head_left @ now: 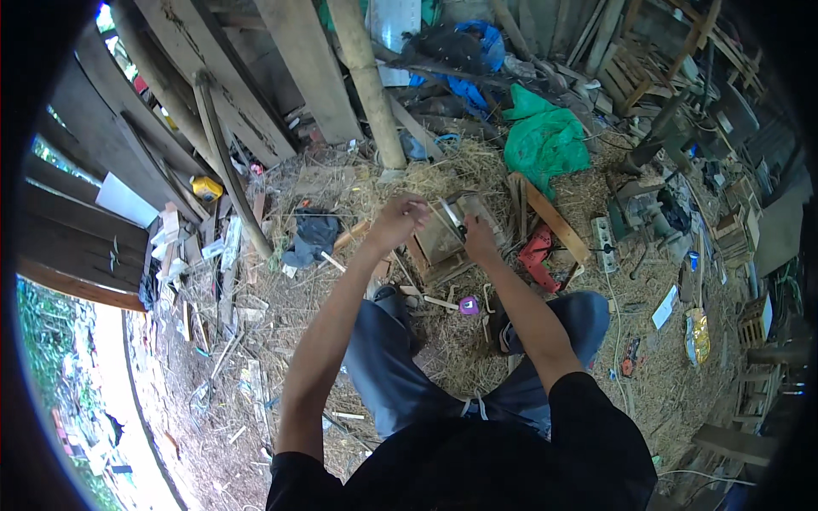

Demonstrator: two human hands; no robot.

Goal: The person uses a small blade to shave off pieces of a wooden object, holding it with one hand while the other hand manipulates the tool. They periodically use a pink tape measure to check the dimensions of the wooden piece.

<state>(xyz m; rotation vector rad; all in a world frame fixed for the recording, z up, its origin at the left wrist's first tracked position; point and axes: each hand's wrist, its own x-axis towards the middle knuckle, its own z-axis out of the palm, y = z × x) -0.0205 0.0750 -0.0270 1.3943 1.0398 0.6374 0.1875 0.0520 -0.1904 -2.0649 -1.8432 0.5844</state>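
My right hand is closed around the dark handle of a knife, whose pale blade points up and to the left. To its left, my left hand has its fingers curled in; whatever they pinch is too small to make out. A thin pale strip of wood runs between the two hands, beside the blade. Below them sits a low wooden block or box with a worn top. Near my feet lies a purple tape measure.
Right of the block lie a red power tool, a wooden plank and a power strip. A green sack is heaped beyond. Dark plastic and a yellow container lie leftward. Straw and wood scraps cover the ground.
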